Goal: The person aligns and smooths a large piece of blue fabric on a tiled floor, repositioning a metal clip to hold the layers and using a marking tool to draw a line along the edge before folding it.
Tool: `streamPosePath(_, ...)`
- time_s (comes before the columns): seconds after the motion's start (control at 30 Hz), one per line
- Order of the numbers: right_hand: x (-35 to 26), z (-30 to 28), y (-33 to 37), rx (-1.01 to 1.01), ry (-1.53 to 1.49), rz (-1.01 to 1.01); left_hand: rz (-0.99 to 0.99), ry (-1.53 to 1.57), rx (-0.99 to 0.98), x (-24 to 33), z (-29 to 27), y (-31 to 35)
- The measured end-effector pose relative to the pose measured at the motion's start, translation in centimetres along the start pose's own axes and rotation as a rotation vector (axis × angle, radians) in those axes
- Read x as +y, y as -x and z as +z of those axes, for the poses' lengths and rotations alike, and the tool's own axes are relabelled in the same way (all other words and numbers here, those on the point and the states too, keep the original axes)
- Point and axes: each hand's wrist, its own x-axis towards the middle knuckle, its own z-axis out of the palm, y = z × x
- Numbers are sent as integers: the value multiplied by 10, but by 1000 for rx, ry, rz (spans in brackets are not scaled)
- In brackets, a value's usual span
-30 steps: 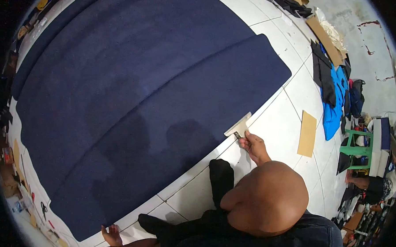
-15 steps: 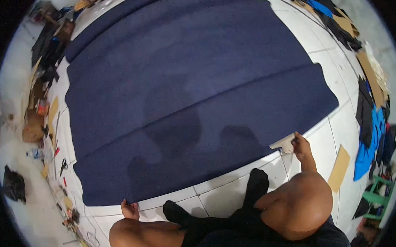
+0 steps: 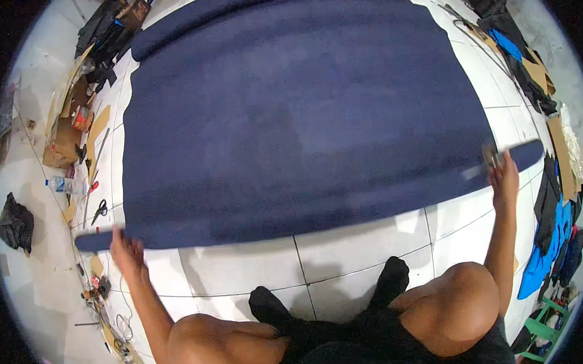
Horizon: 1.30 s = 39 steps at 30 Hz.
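A wide sheet of dark navy fabric (image 3: 315, 122) lies spread over the floor in front of me. My left hand (image 3: 129, 254) grips its near edge close to the left corner, and that edge is lifted. Toward the right corner, my right hand (image 3: 503, 176) is closed on the same edge and also holds a small pale T-shaped scraper (image 3: 477, 172), smeared by motion. Both corners of the raised strip stick out beyond my hands. At the far side, part of the fabric is rolled up (image 3: 264, 14).
White tiles (image 3: 243, 265) show between my feet and the fabric. Black scissors (image 3: 99, 210), a plastic bottle (image 3: 65, 185) and a cardboard box (image 3: 62, 143) are along the left. Blue and black cloth (image 3: 547, 249) and a green plastic stool (image 3: 544, 332) are on the right.
Both hands have moved outward and farther from me, raising the fabric's near edge and drawing it away from my feet. The crease across the sheet is gone.
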Motion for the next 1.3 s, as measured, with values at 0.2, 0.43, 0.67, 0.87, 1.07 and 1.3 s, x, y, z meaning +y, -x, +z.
streamPosePath(0.2, 94, 87, 38, -232, 1025, -820, 833, -1062, -579, -92, 91, 30)
streamPosePath(0.43, 150, 116, 45, -481, 1133, -682, 595, -1305, -761, -162, 110, 49)
streamPosePath(0.67, 134, 92, 29, -382, 874, -638, 756, -851, -426, -178, 95, 19)
streamPosePath(0.87, 146, 70, 53, -30, 227, 572, -555, 94, -145, -178, 48, -43)
streamPosePath(1.07, 177, 77, 9, 64, -134, 479, -537, 239, -124, -201, 33, -52)
streamPosePath(1.3, 225, -24, -21, 8, 168, 435, -660, 58, -104, -201, -11, 78)
